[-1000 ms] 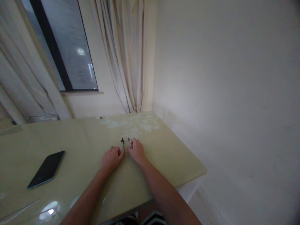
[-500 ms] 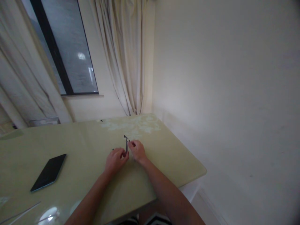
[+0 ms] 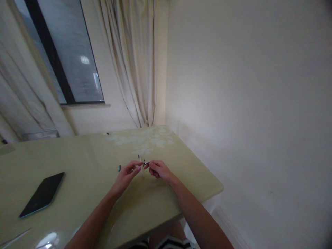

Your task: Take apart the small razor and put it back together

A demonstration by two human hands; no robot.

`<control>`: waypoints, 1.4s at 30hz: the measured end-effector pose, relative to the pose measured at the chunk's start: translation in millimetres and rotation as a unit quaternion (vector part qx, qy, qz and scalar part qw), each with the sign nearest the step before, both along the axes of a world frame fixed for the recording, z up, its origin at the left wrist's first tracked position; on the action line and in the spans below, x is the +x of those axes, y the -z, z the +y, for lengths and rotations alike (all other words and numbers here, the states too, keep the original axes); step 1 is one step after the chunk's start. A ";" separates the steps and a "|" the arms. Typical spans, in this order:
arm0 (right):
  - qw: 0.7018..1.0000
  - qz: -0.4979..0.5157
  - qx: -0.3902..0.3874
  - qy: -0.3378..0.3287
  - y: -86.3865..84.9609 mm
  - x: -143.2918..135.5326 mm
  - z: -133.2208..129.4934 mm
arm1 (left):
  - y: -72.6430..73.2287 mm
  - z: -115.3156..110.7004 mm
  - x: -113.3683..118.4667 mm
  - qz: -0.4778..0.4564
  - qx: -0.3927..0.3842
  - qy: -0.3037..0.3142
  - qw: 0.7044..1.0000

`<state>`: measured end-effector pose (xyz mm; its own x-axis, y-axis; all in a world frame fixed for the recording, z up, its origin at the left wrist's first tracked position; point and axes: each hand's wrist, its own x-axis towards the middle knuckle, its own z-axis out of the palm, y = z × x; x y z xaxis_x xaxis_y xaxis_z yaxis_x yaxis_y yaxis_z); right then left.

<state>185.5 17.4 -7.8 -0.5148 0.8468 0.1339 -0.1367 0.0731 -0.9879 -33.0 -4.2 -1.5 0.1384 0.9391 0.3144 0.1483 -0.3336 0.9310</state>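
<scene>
My right hand [image 3: 160, 170] is closed, its fingertips pinching a small dark metallic piece [image 3: 146, 163] that points left. Close beside it, my left hand [image 3: 127, 176] has its index finger and thumb apart, with the fingertips at the left end of that piece; whether they touch it I cannot tell. A thin pale stick with a dark tip [image 3: 139, 157] shows just behind the fingertips, partly hidden by them. On the table left of my left hand lies a small dark piece [image 3: 119, 168].
The pale green glossy table [image 3: 85, 155] bears a black tablet [image 3: 43, 194] at the left. A tiny dark object [image 3: 107, 133] lies near the back edge. Thin sticks or wires [image 3: 19, 236] are at the lower left. A wall rises along the right side.
The dark metallic piece has gone from upright between my hands to sideways in my right hand. My left fingers have loosened. The view has shifted slightly, and the small dark piece at the left is uncovered.
</scene>
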 end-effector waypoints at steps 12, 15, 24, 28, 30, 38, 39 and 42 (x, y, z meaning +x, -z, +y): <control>0.998 -0.028 -0.029 -0.041 0.5 -3.7 -2.3 | -3.0 -5.4 3.9 -0.007 -0.046 0.021 0.999; 0.999 -0.026 -0.021 -0.026 0.8 -4.7 -2.3 | 0.5 -3.6 4.9 -0.003 -0.036 0.025 0.999; 0.994 0.064 -0.031 0.089 -0.5 -2.5 6.7 | 1.3 3.1 3.3 0.068 0.023 -0.048 0.996; 0.944 0.158 -0.024 0.290 -1.3 6.0 20.3 | 3.7 22.3 30.6 0.188 0.114 -0.030 0.975; 0.909 0.182 -0.026 0.374 -0.5 13.4 26.0 | 5.3 36.6 56.6 0.251 0.127 -0.002 0.960; 0.829 0.180 -0.029 0.529 15.4 35.4 42.1 | 15.8 88.2 145.5 0.354 0.050 0.002 0.934; 0.828 0.178 -0.037 0.530 17.0 35.9 43.2 | 17.7 89.7 148.0 0.355 0.045 0.002 0.934; 0.828 0.189 -0.063 0.525 18.5 35.5 44.3 | 20.1 87.7 137.5 0.355 0.044 0.009 0.934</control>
